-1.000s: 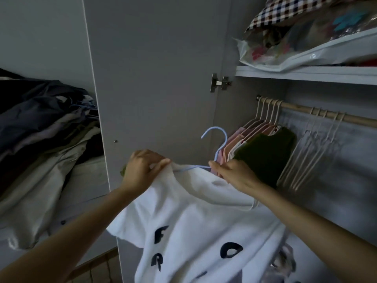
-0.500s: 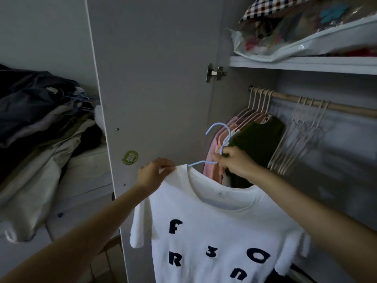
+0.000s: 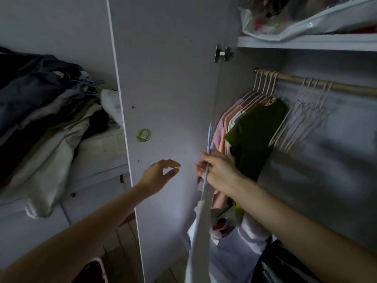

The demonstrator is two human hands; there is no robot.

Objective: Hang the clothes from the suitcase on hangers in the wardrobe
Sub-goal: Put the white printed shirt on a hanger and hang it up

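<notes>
Right hand point(image 3: 219, 170) pinches the neck of a thin pale-blue wire hanger point(image 3: 206, 170), seen edge-on, carrying a white cotton T-shirt point(image 3: 199, 242) that hangs below, before the wardrobe's wooden rail point(image 3: 346, 89). Left hand point(image 3: 161, 174) hovers just beside it, fingers relaxed, holding nothing. Shirt looks light, limp, apt to slide; the hanger's neck seems the surest hold.

We only had the one view, a wide-angle cam worn on the head, looking forward and a bit down from close up at the open wardrobe door point(image 3: 163, 99). The clothes rail point(image 3: 346, 89) sat off right, a clothes pile point(image 3: 40, 111) left.
</notes>
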